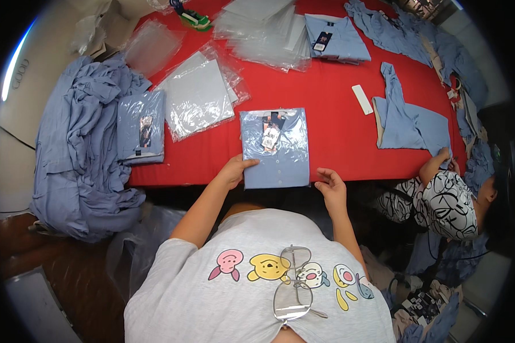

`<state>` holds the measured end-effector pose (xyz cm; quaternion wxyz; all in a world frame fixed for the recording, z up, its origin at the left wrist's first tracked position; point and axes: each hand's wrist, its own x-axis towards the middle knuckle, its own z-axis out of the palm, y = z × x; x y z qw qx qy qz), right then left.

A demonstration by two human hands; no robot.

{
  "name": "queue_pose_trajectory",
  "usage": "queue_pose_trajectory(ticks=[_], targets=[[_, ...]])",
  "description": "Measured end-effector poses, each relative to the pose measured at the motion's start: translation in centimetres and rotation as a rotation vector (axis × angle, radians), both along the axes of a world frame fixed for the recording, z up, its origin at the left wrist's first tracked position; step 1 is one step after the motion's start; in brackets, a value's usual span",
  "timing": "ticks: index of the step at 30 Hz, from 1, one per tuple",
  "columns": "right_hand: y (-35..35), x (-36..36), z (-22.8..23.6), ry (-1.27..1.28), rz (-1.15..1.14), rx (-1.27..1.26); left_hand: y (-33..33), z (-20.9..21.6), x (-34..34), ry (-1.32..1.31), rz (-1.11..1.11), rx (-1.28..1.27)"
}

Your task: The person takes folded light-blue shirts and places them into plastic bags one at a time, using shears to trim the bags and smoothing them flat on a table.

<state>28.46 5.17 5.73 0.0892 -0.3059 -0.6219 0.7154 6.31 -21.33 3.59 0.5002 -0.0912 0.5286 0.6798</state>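
Observation:
A folded light-blue shirt in a clear plastic bag lies flat at the table's near edge in front of me, a printed tag showing near its collar. Its left side is pinched by my left hand, thumb on top and the other fingers mostly hidden. Just off the lower right corner is my right hand, its fingers apart and nothing between them. A stack of bagged folded shirts lies farther left, beside clear bags with white sheets.
A large heap of blue shirts hangs over the table's left end. More clear bags and folded shirts lie at the back. At right, a co-worker's hand touches a spread blue shirt near a white strip.

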Motion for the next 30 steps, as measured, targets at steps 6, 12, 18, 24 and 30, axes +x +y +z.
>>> queue_pose_trajectory(ticks=[6,12,18,24,30], targets=[[-0.8,0.5,-4.2,-0.184,-0.059,-0.189,-0.8,-1.2,2.3,0.097,0.039,-0.014],[-0.3,-1.7,-4.2,-0.169,0.088,-0.391,-1.1,-1.8,3.1,0.284,0.057,-0.039],[-3.5,-2.4,0.4,-0.1,0.242,-0.422,-4.1,4.0,4.9,0.363,0.082,0.048],[-8.9,-6.7,5.7,0.016,0.281,-0.448,-11.0,8.4,2.5,0.471,0.075,0.128],[-19.0,-14.7,7.2,0.051,0.269,-0.371,-20.2,9.9,-2.4,0.533,0.179,0.077]])
